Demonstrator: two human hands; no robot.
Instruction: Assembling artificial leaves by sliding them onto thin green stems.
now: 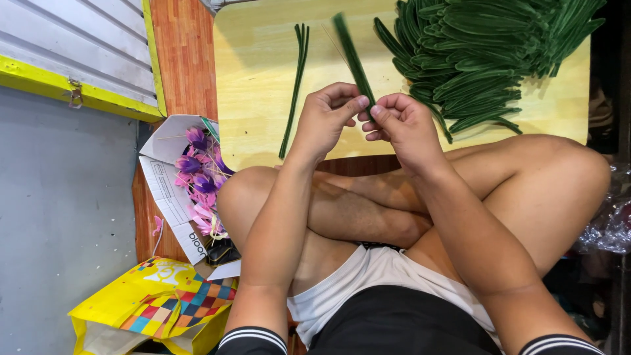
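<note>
Over a yellow board (263, 79), left hand (325, 118) and right hand (404, 121) pinch one green stem (351, 56) between their fingertips

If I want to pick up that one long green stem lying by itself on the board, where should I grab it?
Probably at the near end of the lone green stem, the end closest to the left hand. It is thin and lies flat on the wooden board, so come from above and pinch it across its width with fingertips. That end is free, well apart from the pile of green stems.
</note>
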